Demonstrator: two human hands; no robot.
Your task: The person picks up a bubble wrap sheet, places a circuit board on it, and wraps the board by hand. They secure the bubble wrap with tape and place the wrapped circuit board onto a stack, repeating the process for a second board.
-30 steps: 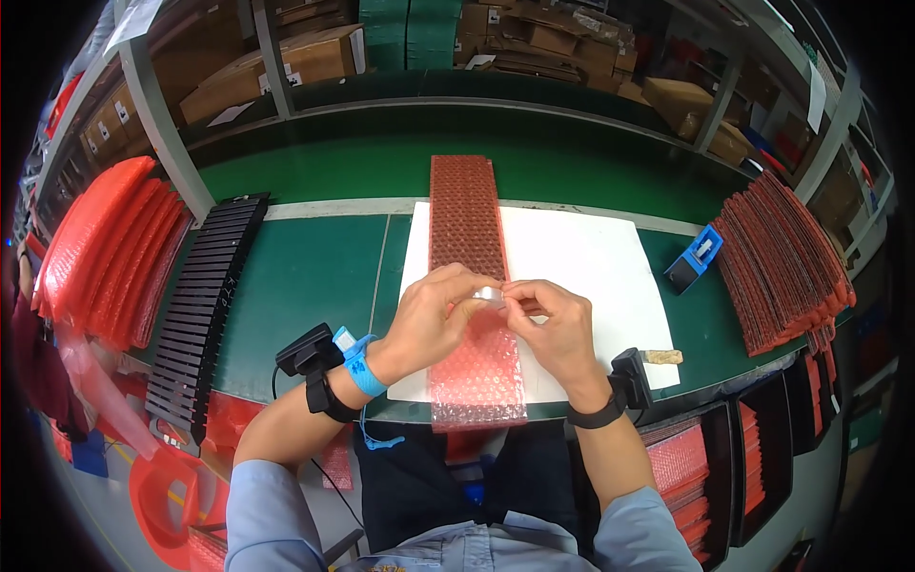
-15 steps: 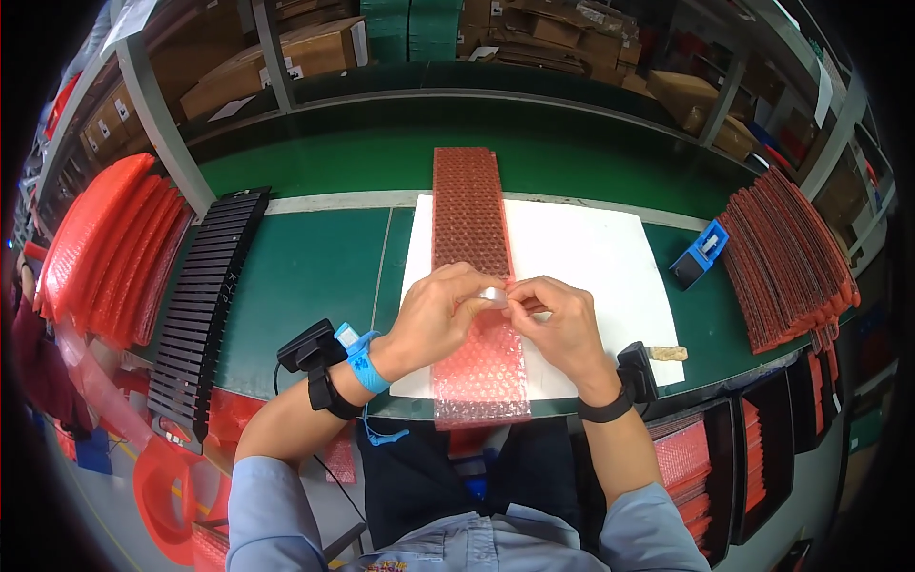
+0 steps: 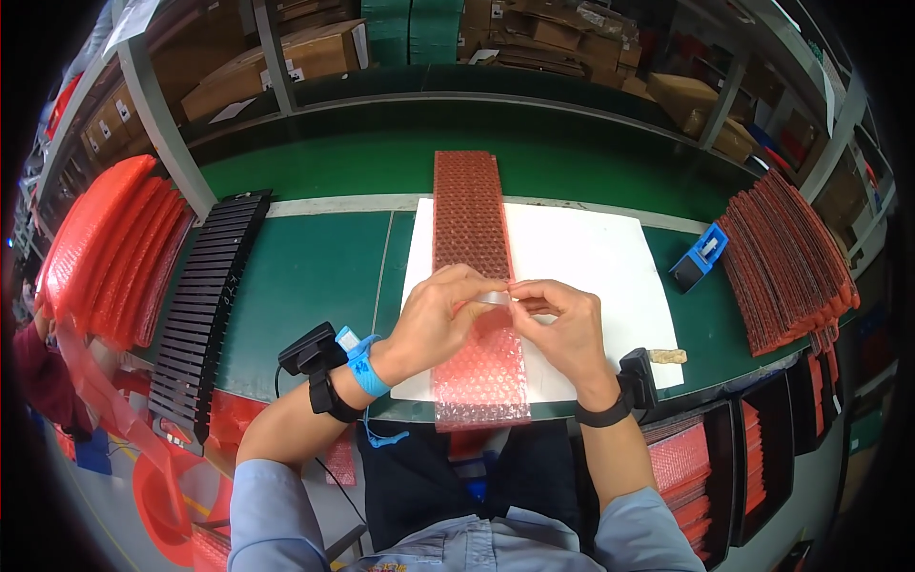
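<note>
A long red bubble-wrap bag (image 3: 479, 381) lies lengthwise before me, with a dark slatted part showing through its far section (image 3: 467, 214). Over the bag's middle, my left hand (image 3: 448, 310) pinches a short strip of clear tape (image 3: 492, 297), which curves between thumb and fingers. Close against it, my right hand (image 3: 562, 324) has thumb and forefinger pressed together at the strip's other end. The fingertips almost meet and hide part of the strip and the bag beneath. The bag's near end is flat and hangs slightly past the table edge.
Beneath the bag lies a white board (image 3: 591, 276) on the green table (image 3: 315, 286). A blue tape dispenser (image 3: 701, 255) stands right, beside stacked wrapped parts (image 3: 791, 267). At left are a black slatted rack (image 3: 210, 305) and a pile of red bubble bags (image 3: 110, 253). Wooden block (image 3: 667, 356) sits near right.
Both hands stay over the bag's middle. The tape strip looks flatter and more drawn out between the fingers, and the right fingers have shifted slightly.
</note>
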